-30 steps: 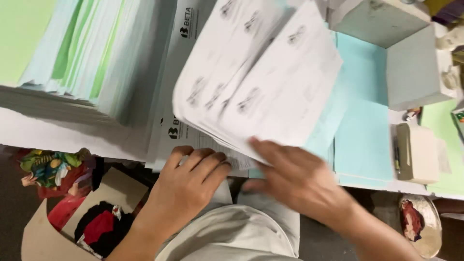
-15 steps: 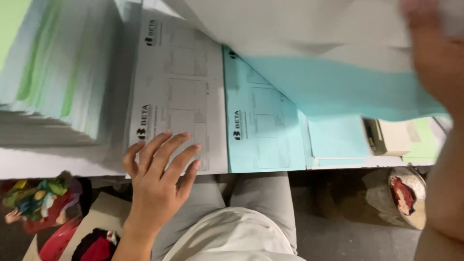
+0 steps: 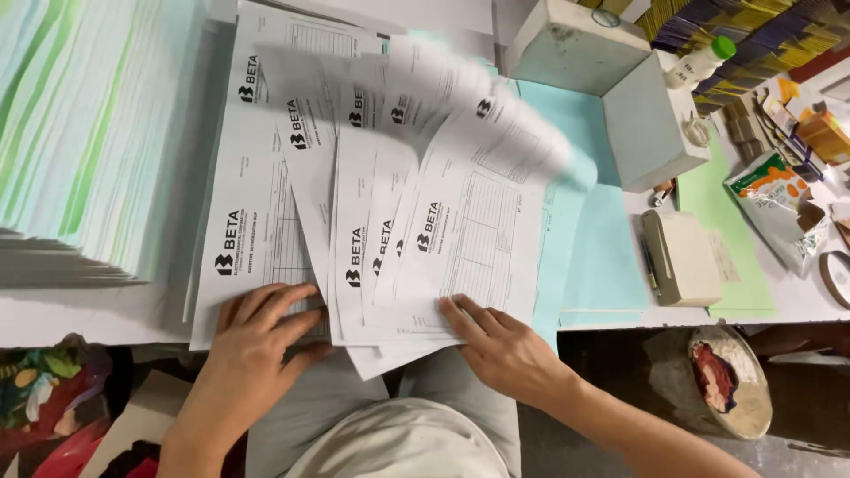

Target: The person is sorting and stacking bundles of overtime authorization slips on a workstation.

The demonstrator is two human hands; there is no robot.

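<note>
A fan of white printed form sheets (image 3: 416,221) lies spread on the table's near edge, on top of a white stack (image 3: 243,195) and pale blue sheets (image 3: 593,257). My left hand (image 3: 261,332) presses flat on the lower corner of the white stack, fingers apart. My right hand (image 3: 500,345) rests on the bottom edge of the fanned sheets, fingertips pinning them down. The far ends of the fanned sheets are blurred.
A tall pile of white, green and blue paper (image 3: 80,150) stands at the left. Two grey blocks (image 3: 611,80) sit at the back right, beside a small bottle (image 3: 699,62), a beige pad (image 3: 686,257) and a snack bag (image 3: 779,208). A round basket (image 3: 730,381) sits below the table.
My right hand, raised at the right with lifted sheets, has come down and laid them fanned on the table. My left hand stays at the stack's lower corner.
</note>
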